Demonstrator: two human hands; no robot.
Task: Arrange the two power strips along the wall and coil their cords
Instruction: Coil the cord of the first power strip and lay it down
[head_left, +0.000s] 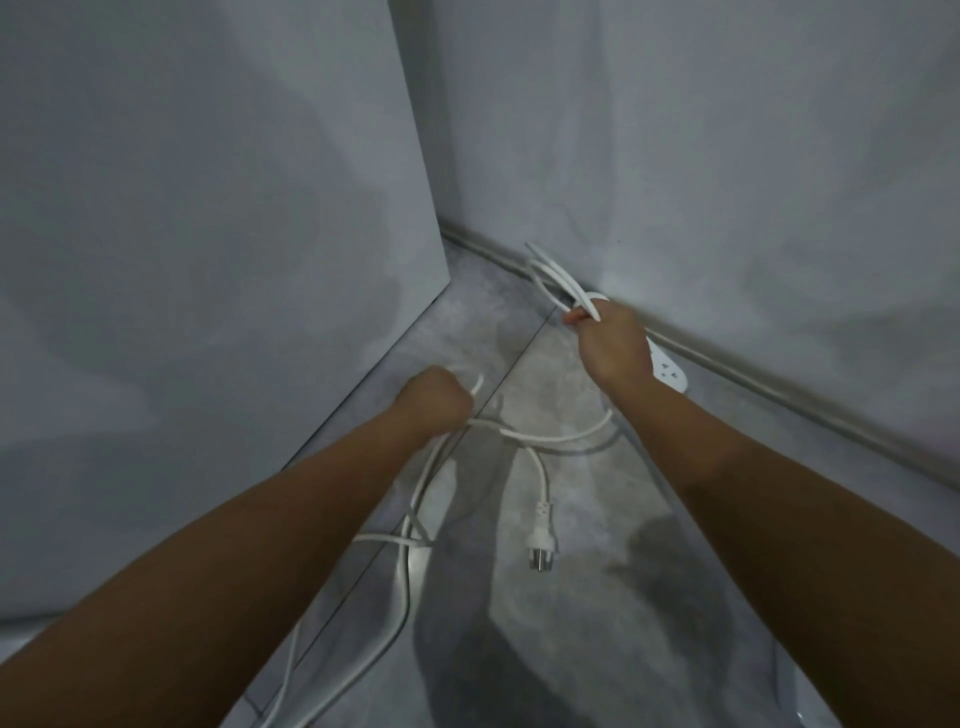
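A white power strip (669, 370) lies on the floor against the right wall's baseboard, mostly hidden behind my right hand (613, 345). That hand grips several folded loops of white cord (553, 275) that stick up toward the corner. My left hand (434, 397) is fisted round another stretch of the white cord (550, 439), which sags between the two hands. From it a branch drops to a white plug (540, 548) lying on the floor. More white cord (400, 587) trails along the floor under my left forearm toward the bottom edge. A second strip is not clearly visible.
A tall grey panel (234, 260) stands on the left, and a grey wall (727, 156) with a baseboard (779, 395) runs along the right; they meet in a narrow corner ahead. The floor (571, 623) is grey tile with a seam running diagonally.
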